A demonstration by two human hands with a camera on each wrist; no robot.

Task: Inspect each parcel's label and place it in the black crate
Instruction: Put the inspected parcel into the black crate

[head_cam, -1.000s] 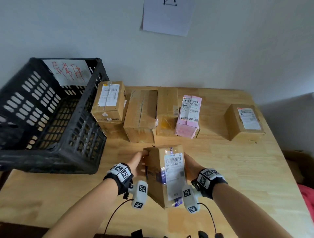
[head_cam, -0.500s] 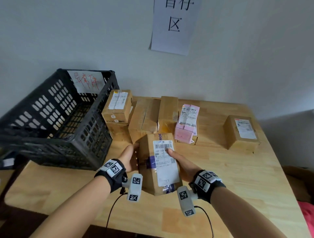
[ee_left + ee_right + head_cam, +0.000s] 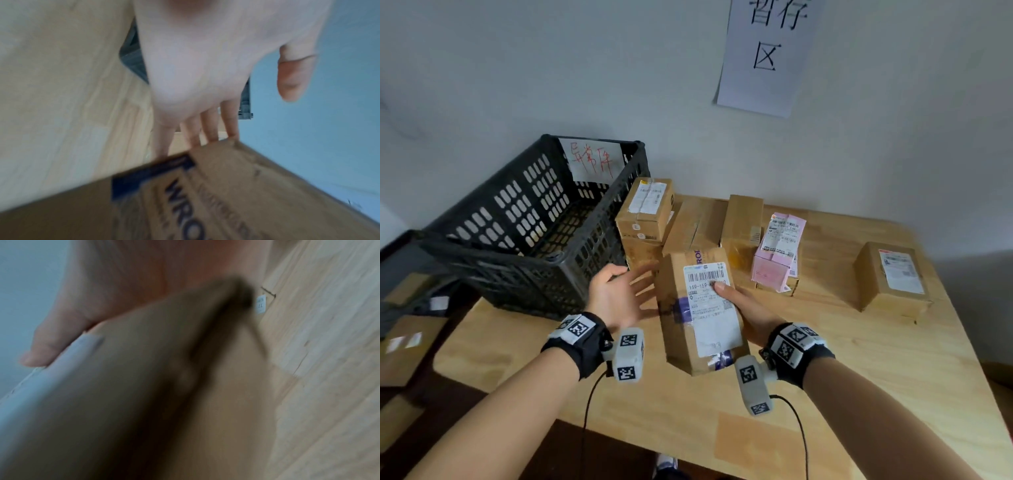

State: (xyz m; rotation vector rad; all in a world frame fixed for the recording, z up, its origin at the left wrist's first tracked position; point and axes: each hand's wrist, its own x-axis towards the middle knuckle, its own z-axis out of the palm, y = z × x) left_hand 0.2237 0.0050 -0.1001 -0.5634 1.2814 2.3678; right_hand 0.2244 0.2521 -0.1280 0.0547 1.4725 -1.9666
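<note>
The brown cardboard parcel with a white barcode label [image 3: 702,308] is lifted above the wooden table [image 3: 859,359], label up. My right hand [image 3: 748,308] clamps it, thumb on the label. My left hand [image 3: 616,294] is spread open beside it, fingertips near its far corner. The black slatted plastic crate [image 3: 527,236] stands left.

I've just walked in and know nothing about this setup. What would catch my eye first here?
First, the cardboard parcel held up mid-table, white barcode label facing up, the right hand gripping it with the thumb on the label while the left hand spreads open beside it. Next, the big black crate at the table's left end, and a row of more parcels along the wall under a paper sign.
</note>
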